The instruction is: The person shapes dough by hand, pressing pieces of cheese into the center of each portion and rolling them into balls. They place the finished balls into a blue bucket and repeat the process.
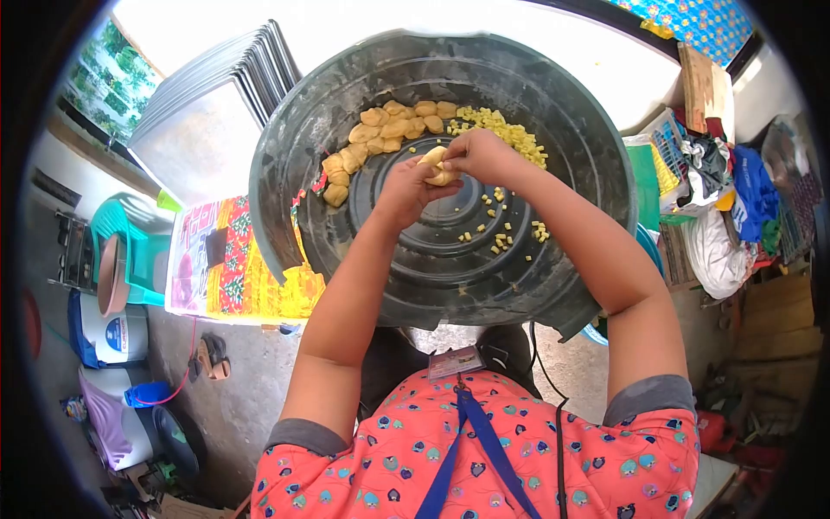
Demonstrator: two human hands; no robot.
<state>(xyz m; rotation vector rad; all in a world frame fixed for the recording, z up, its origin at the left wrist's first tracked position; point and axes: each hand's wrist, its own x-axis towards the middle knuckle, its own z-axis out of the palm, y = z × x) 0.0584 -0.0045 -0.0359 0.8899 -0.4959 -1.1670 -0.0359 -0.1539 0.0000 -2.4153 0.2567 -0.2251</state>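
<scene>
My left hand [406,192] holds a piece of yellowish dough [441,167] above the middle of a large dark round basin [415,294]. The fingers of my right hand [477,156] are pinched together on the dough's right side. Beyond my left hand, rounded dough lumps [393,123] lie in a curved row along the basin's far left. A heap of small yellow cubes [506,131] sits at the far right, partly behind my right hand. More loose cubes [501,238] are scattered on the basin floor nearer my body.
A stack of metal trays [194,130] leans at the back left. The basin stands over a table with a colourful cloth [238,268]. A green plastic chair [130,251] is at the left. Crates and cloth bundles [718,251] fill the right side.
</scene>
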